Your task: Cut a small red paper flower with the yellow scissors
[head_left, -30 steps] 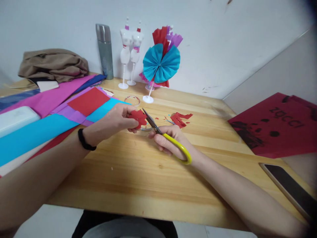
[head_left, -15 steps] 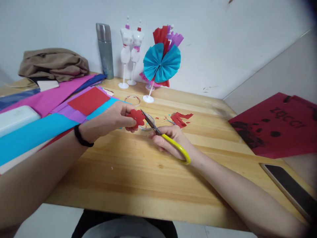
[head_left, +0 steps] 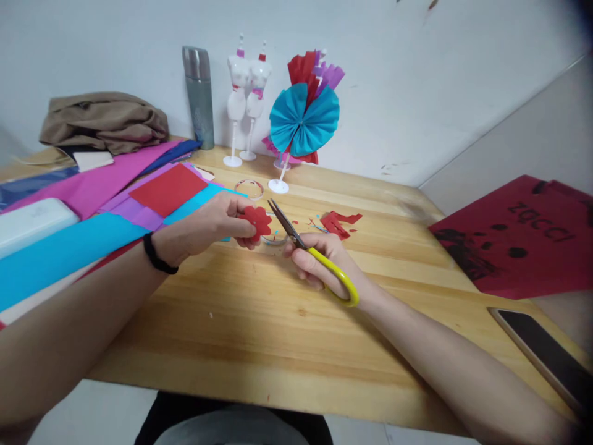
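Note:
Between the thumb and fingers of my left hand [head_left: 221, 221] is a red flower-shaped paper cutout [head_left: 258, 224] with a scalloped edge. My right hand [head_left: 319, 256] grips yellow-handled scissors [head_left: 334, 269] by the loops, and their blades point up and to the left. The blade tips are slightly parted and sit just right of the flower's top edge, apart from it. Behind my hands, a clear tape roll [head_left: 274, 238] lies on the table, partly hidden. Red paper scraps [head_left: 340, 224] and small bits lie beyond my right hand.
Coloured paper sheets [head_left: 83, 241] and a white box [head_left: 37, 224] cover the left side. At the back stand a flask [head_left: 199, 102], white mannequins [head_left: 236, 102] and one dressed in pleated blue paper [head_left: 303, 120]. A red bag [head_left: 519, 241] and a phone [head_left: 537, 349] are on the right.
The scissors have drawn back to the right, away from the flower's edge, with my right hand. My left hand keeps its hold on the flower in nearly the same place.

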Motion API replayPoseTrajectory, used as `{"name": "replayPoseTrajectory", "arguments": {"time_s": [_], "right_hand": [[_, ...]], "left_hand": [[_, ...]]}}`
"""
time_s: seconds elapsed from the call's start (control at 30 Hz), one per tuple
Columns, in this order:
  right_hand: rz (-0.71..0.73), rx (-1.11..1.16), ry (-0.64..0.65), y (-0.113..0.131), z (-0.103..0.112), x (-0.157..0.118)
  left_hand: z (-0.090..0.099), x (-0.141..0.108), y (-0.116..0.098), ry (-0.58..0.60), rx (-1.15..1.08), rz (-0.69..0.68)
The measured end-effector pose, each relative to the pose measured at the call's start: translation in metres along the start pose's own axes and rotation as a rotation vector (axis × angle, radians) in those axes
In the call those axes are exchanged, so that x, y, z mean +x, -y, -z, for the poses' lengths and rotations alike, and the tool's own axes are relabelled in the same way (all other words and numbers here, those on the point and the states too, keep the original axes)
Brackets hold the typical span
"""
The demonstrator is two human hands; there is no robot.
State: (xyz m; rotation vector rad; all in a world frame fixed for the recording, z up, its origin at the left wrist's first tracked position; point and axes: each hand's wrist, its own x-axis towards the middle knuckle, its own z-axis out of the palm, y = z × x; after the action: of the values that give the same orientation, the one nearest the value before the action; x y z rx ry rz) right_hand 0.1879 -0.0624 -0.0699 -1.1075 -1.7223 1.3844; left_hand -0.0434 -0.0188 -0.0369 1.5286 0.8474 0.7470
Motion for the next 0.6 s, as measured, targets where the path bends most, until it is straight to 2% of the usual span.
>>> {"name": "replayPoseTrajectory", "arguments": {"time_s": [0.1,0.2,0.27,0.33,0.4,0.6], "right_hand": [[0.048,0.177,-0.107,-0.006,-0.001,0.004],[0.181,0.462,-0.332,-0.013,-0.002,0.012],[0.193,0.506,-0.436,-0.017,-0.003,0.016],[0.165,0.462,-0.438,-0.019,-0.004,0.017],[0.147,0.403,-0.382,-0.019,-0.005,0.015],[0.181,0.292,-0.271,-0.008,-0.008,0.007]], "left_hand": [[-0.001,0.0,0.003,-0.002,-0.027,-0.002],[-0.004,0.001,0.009,0.0,-0.086,-0.002],[-0.008,0.002,0.015,-0.01,-0.139,0.004],[-0.012,0.003,0.02,-0.029,-0.176,0.014],[-0.017,0.004,0.025,-0.034,-0.198,0.014],[-0.031,0.003,0.033,-0.017,-0.209,0.031]]}}
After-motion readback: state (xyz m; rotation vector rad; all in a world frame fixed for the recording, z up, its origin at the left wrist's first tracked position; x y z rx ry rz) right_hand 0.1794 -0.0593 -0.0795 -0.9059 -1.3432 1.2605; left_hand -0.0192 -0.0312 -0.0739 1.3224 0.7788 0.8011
